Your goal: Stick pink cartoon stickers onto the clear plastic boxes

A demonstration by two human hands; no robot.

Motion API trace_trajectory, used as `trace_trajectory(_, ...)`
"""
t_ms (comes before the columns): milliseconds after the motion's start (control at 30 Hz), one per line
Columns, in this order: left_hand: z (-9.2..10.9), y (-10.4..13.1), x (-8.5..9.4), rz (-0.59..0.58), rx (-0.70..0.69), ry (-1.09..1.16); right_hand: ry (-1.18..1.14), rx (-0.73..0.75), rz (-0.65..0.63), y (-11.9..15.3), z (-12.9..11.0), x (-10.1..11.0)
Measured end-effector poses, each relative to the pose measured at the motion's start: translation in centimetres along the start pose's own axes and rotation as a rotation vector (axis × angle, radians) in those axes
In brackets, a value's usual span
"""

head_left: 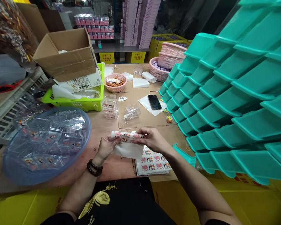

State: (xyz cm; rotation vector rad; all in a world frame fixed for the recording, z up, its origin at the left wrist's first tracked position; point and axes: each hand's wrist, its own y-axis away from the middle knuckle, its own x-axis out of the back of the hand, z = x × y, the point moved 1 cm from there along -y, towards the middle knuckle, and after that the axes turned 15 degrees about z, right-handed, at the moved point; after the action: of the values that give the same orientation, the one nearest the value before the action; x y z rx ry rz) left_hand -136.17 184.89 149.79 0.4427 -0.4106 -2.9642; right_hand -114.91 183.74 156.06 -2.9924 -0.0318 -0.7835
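While the left hand (pixel 107 146) and right hand (pixel 152 139) pinched a sticker strip (pixel 126 136) over the table edge, fingers closed on its ends, the blue basin (pixel 11 162) already held many labelled clear boxes — unlabelled ones (pixel 131 113) waited mid-table, so roughly midway.

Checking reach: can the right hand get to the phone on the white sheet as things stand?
Probably not right away: the right hand pinches the sticker strip together with the left hand. The path to the phone looks clear.

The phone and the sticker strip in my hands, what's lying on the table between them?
In the head view, a small clear plastic box lies between the phone and the sticker strip.
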Motion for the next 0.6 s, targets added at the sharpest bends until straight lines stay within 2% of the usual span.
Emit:
trace_trajectory(133, 0.6, -0.1, 0.8, -0.073, -0.081, -0.057, 0.113, -0.028, -0.067, -0.1, -0.4, 0.5)
trace_trajectory(267, 0.7, -0.3, 0.3, -0.056, -0.138, -0.103, 0.24, 0.035, -0.106, 0.0, -2.0, 0.8)
trace_trajectory(367, 0.2, -0.2, -0.1, -0.059, -0.162, -0.152, 0.171, 0.103, -0.082, 0.0, -2.8, 0.0)
trace_trajectory(467, -0.1, -0.1, -0.2, -0.056, -0.189, -0.192, 0.106, 0.055, -0.089, 0.0, -2.7, -1.0)
trace_trajectory(600, 0.1, -0.1, -0.3, 0.001, -0.272, -0.232, 0.037, 0.023, -0.033, -0.1, -2.0, -1.6)
